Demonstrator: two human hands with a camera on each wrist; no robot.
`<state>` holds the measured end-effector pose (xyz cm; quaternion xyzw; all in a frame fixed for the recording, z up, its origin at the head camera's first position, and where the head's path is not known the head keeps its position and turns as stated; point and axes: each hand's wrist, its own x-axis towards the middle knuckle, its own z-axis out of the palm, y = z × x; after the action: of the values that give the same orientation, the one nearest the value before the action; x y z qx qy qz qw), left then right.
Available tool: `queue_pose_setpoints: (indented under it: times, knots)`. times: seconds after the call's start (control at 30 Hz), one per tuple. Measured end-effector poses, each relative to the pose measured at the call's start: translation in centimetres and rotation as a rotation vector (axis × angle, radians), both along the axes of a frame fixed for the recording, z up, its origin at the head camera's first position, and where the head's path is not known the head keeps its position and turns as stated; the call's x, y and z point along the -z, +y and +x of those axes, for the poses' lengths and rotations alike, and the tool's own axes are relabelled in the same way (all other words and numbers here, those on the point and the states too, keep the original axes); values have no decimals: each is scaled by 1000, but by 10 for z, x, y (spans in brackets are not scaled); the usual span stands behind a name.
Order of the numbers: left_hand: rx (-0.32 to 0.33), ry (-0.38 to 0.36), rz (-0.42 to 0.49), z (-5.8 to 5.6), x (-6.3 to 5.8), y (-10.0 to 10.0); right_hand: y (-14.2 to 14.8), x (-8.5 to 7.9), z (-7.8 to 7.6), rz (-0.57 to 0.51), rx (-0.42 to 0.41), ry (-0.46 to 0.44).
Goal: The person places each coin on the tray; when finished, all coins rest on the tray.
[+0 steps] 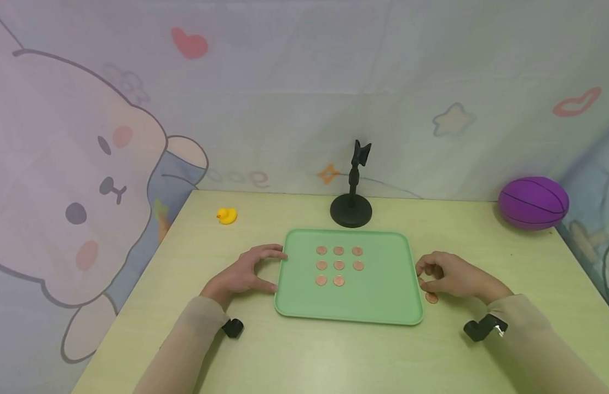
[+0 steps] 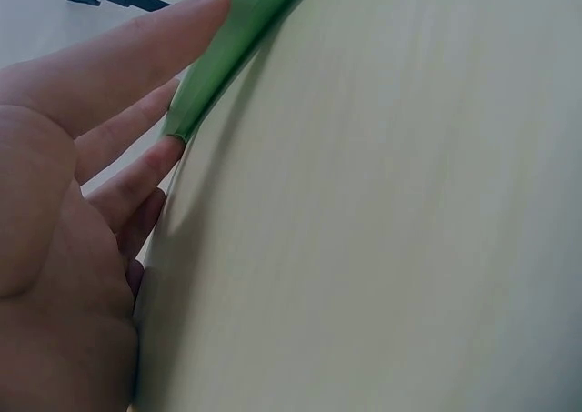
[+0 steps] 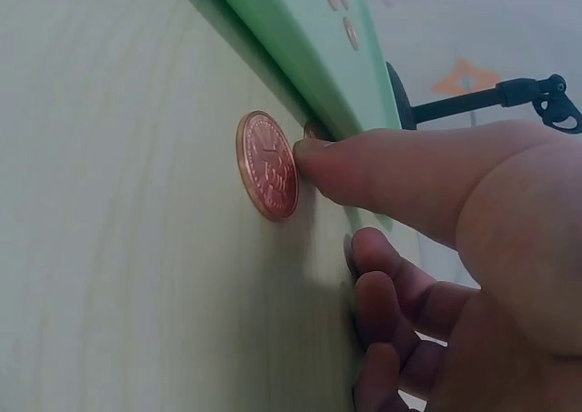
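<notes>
A light green tray (image 1: 383, 298) lies on the table, with several copper coins (image 1: 339, 265) set out in rows on it. At its left side my left hand (image 1: 242, 272) has thumb and fingers spread, their tips against the rim; the left wrist view shows the fingers (image 2: 145, 44) touching the green edge. Beside the right rim, my right hand (image 1: 454, 276) has its thumb and forefinger at a copper coin (image 1: 421, 282), mostly hidden behind the thumb (image 3: 382, 166) in the right wrist view. Another copper coin (image 3: 268, 166) lies on the table just below that thumb.
Behind the tray stands a black holder (image 1: 351, 210) on a round base. A yellow toy duck (image 1: 228, 216) sits at the back left, and a purple ball (image 1: 533, 202) at the back right corner. A printed cloth (image 1: 294, 98) hangs behind the table.
</notes>
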<state>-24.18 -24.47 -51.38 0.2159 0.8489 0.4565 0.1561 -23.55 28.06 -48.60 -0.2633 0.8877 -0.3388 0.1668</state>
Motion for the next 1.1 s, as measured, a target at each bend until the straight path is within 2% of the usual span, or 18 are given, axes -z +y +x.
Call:
queue_pose_setpoints:
  times: [0.3, 0.57, 0.83, 1.1]
  knots:
    - [4, 8, -11, 2, -3, 0, -2, -3, -2, 12, -12, -25]
    - [-5, -7, -5, 2, -2, 1, -4, -4, -1, -31, -47, -96]
    - [-10, -12, 1, 0, 2, -1, -1, -3, -2, 4, -19, -28]
    - [-6, -7, -2, 0, 1, -1, -1, -4, -4, 13, -43, -35]
